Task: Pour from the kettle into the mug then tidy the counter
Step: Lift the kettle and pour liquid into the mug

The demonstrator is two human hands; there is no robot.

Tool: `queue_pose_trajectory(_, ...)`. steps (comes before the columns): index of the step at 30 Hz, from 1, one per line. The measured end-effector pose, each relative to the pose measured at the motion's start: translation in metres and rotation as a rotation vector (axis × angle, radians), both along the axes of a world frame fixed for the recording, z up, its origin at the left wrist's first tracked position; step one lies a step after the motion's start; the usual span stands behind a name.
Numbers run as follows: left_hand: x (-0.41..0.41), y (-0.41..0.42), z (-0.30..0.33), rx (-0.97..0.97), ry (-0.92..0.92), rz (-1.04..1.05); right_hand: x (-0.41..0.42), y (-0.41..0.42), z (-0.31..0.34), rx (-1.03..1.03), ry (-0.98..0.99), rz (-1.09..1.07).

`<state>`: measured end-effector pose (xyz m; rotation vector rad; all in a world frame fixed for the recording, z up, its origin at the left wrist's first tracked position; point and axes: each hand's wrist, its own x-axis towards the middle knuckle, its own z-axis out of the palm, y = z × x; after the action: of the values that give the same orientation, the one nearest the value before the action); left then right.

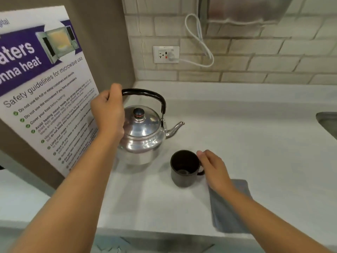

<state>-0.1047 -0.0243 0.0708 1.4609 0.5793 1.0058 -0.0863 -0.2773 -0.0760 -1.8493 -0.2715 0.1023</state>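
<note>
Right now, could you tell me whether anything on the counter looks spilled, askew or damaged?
Nothing stands out: the kettle and the mug stand upright, the counter shows no spill, and the grey cloth lies flat.

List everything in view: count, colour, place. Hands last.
kettle: 1, silver with black handle, counter back left, spout pointing right
mug: 1, black, in front of the spout, upright
cloth: 1, grey, flat near the counter's front edge, right of the mug
counter: 1, white
poster: 1, white and purple, left wall
outlet: 1, white, tiled back wall
cord: 1, white, plugged into the outlet
sink: 1, steel, right edge, partly visible
left hand: 1, gripping the kettle handle
right hand: 1, open, at the mug's handle
</note>
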Motion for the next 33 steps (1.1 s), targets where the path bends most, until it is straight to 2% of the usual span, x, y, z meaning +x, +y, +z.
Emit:
queue_pose_trajectory(3,-0.010,-0.003,0.002,0.013,0.006,-0.031,-0.007,0.007,-0.006,0.021,-0.026,-0.005)
queue_pose_trajectory(7,-0.019,-0.012,0.003,0.041,0.028,-0.064,-0.001,0.005,-0.002,0.092,-0.105,-0.149)
queue_pose_trajectory(10,-0.022,-0.019,0.003,0.088,0.053,-0.079,0.003,0.000,-0.004,0.114,-0.101,-0.174)
queue_pose_trajectory(20,-0.022,-0.041,0.007,0.344,0.124,-0.159,0.006,-0.004,-0.009,0.071,-0.128,-0.140)
queue_pose_trajectory(33,-0.011,-0.049,0.034,0.632,0.231,-0.146,0.007,-0.005,-0.009,0.078,-0.112,-0.127)
